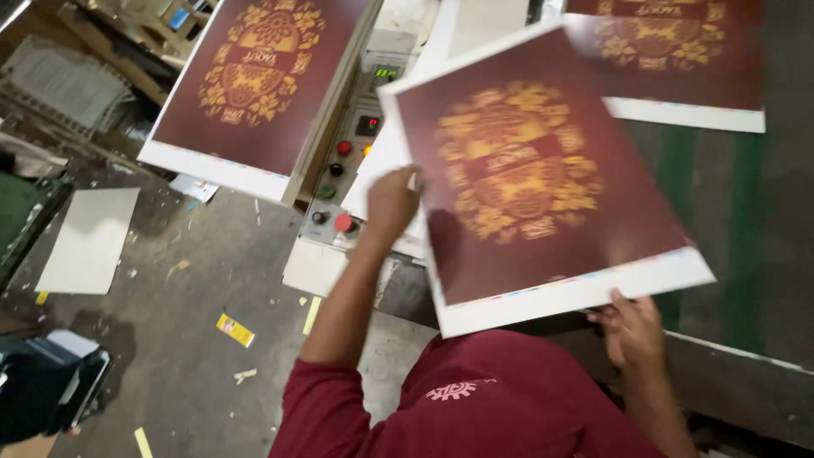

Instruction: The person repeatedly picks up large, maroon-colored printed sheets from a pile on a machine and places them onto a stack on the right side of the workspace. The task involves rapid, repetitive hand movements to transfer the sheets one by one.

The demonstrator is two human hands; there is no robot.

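The right hand (632, 326) curls under the near white margin of a large maroon printed sheet (534, 178) with a gold ornament, while the left hand (392, 202) pinches its left edge, so the sheet hangs lifted and tilted between the two. It looks light, thin and floppy, likely to bend or crease, so the bare margins at opposite edges seem the safest hold. Just beyond the left hand stands a control panel (343, 170) with red and black buttons, and farther off lie two similar sheets, one (254, 76) beyond the left hand, one (678, 51) beyond the right.
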